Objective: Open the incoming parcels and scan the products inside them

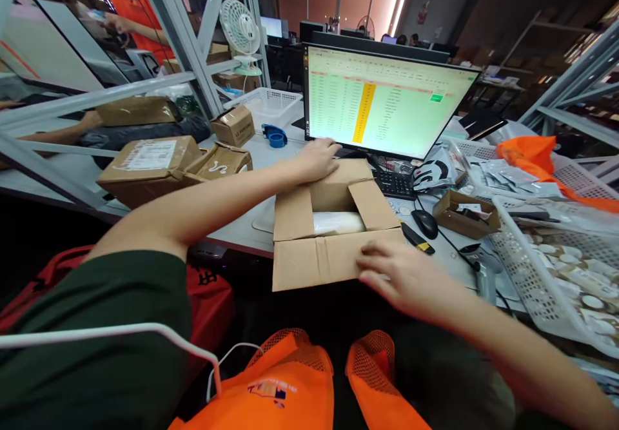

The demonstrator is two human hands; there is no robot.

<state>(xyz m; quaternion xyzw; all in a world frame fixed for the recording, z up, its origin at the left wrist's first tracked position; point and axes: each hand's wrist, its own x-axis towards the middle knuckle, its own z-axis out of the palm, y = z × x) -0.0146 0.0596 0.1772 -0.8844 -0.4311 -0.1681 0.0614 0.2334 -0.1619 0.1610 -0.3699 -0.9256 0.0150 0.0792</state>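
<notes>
An open cardboard box (309,259) sits at the desk's front edge with its flaps spread. A white wrapped item (338,222) lies inside it. My left hand (318,159) rests with fingers curled over the box's far flap, in front of the monitor. My right hand (403,274) lies with fingers stretched out flat on the near flap at the box's right front corner, holding nothing.
A monitor (382,102) with a spreadsheet stands behind the box, with a keyboard (394,185) and mouse (424,222) to the right. Closed parcels (149,167) sit left. A white basket (546,269) of small packets is right. Another person's arm (58,135) reaches in at far left.
</notes>
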